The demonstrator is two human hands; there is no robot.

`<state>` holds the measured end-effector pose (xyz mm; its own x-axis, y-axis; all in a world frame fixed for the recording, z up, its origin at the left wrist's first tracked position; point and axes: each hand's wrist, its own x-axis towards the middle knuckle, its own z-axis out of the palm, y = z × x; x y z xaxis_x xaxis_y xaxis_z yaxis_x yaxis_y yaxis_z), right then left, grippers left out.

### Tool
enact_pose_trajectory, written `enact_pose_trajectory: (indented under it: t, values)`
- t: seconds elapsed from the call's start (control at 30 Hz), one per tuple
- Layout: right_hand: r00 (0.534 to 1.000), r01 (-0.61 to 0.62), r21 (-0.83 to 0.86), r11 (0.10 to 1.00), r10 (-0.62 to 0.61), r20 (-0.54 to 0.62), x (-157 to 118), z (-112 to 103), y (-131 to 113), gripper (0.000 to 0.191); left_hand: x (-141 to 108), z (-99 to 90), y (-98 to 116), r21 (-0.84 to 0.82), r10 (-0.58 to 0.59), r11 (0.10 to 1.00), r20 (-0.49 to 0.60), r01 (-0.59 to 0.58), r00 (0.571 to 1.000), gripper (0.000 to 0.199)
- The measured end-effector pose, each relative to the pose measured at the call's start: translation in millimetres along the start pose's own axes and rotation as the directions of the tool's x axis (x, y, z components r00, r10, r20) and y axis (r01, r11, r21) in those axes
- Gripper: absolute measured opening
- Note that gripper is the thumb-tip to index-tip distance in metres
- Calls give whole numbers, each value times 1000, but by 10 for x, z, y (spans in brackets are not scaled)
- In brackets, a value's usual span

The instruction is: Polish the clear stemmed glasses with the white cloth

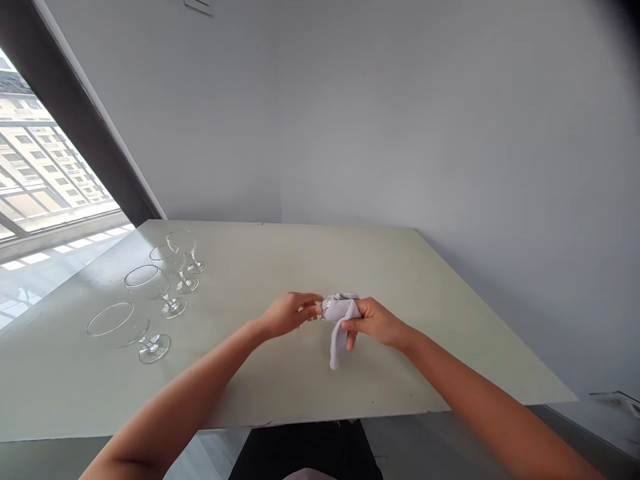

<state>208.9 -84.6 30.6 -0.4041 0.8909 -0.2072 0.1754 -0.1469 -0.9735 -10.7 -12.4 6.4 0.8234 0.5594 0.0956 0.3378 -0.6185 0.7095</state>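
Over the table (300, 393), what looks like a glass (325, 307) lies sideways between the hands, the right hand (374, 323) pinching its pale cloth (339, 343), the left hand's (289, 313) fingers bent beside it, grip too blurry to tell.

You have a pale lilac-white cloth (339, 340), bunched and creased, with one soft flap hanging down. At its left end you hold a clear, shiny glass (327, 307), its outline partly hidden and blurred.

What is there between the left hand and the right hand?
In the head view: a pale cloth bunched against a shiny clear object, its shape unclear.
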Motion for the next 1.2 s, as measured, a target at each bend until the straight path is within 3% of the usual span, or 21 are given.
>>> enact_pose_trajectory:
  t: [0.07,0.13,0.2,0.3,0.33,0.4,0.47,0.5,0.53,0.6,0.63,0.7,0.77,0.83,0.97,1.07,1.13,1.2]
  values:
    - [986,-16,218,976,51,-159,62,56,101,28,11,85,30,357,150,933,-276,-44,949,34]
    - [968,10,397,918,91,-234,122,140,164,29,20,150,26,594,335,800,-330,-81,883,31]
    - [968,41,447,894,75,-240,145,220,175,27,19,165,2,667,406,738,-316,-103,857,30]
    - [978,97,241,966,-48,-203,92,246,109,24,-4,86,-23,523,280,850,-343,-65,897,32]
    - [985,106,141,984,-85,-148,58,220,77,23,-14,44,-22,402,191,914,-308,-54,932,33]
    - [995,95,-12,995,-94,36,-11,133,23,21,-27,-37,-9,102,44,994,-75,-36,996,38]
    - [976,54,-47,997,-43,214,-51,40,6,20,-30,-80,15,-126,30,992,231,0,972,46]
    - [969,29,-32,999,-20,247,-53,6,17,21,-27,-79,31,-155,39,988,310,10,950,48]
    - [974,9,-2,1000,-8,227,-41,-14,41,21,-23,-62,50,-113,28,994,297,6,955,49]
    - [998,-7,126,992,-1,60,17,-9,113,23,-10,4,91,147,15,989,53,-23,998,41]
    - [999,-5,219,976,14,-39,57,15,152,25,-2,44,109,319,59,947,-104,-23,993,34]
    - [982,25,433,901,58,-177,132,95,214,26,11,107,124,599,232,801,-302,-6,925,30]
    - [973,66,566,822,72,-218,171,183,241,26,18,124,107,733,374,679,-301,-38,877,30]
    - [978,89,524,847,24,-206,156,239,235,26,13,94,70,755,415,651,-262,-83,871,30]
    - [996,86,213,973,-78,-46,38,207,208,33,-7,26,28,570,247,810,-115,-139,962,33]
    - [998,34,233,972,-44,40,15,148,232,51,1,61,28,475,144,870,16,-134,989,38]
    - [999,-5,302,953,20,-48,68,144,266,52,17,119,30,555,185,823,-63,-120,981,36]
    - [981,-30,402,915,104,-164,152,170,289,42,33,178,39,676,288,732,-200,-81,937,32]
